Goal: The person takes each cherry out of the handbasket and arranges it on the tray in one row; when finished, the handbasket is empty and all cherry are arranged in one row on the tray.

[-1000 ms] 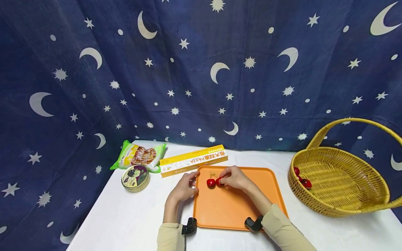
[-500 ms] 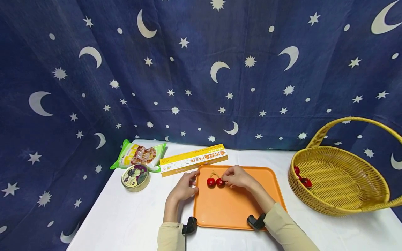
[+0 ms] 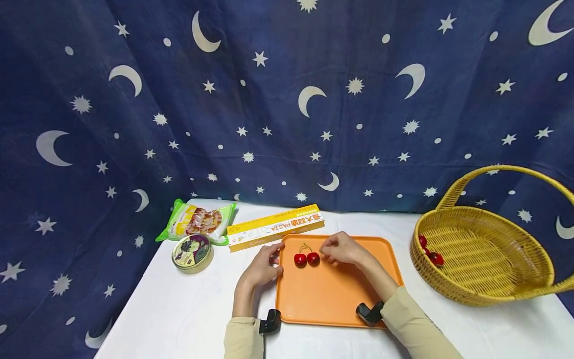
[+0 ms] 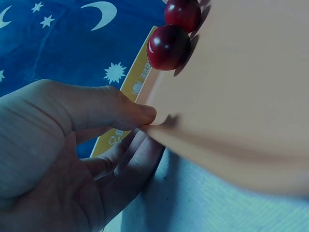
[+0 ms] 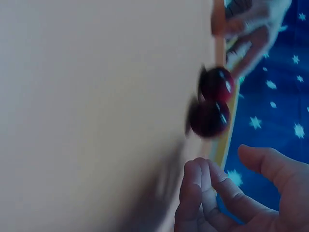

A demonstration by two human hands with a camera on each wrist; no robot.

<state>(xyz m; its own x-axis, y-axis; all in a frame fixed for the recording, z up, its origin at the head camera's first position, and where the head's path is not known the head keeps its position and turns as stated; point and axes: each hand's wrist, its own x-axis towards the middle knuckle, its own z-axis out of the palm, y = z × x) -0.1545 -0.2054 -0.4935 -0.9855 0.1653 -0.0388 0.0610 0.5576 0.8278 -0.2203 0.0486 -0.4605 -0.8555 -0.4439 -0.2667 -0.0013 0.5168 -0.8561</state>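
White table (image 3: 188, 309): tray (image 3: 332, 304), basket (image 3: 484, 294), groceries (image 3: 233, 232)

Right hand (image 3: 343, 249) off cherries (image 3: 307, 258)

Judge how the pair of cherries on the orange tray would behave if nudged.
The cherries are round and glossy, so they would probably roll or slide on the smooth orange tray. Their stems seem joined, so likely both move together. They look small and light.

Two cherries (image 5: 212, 104) lie on the orange tray (image 5: 96, 106), the right hand's fingers (image 5: 198, 186) just beside them.
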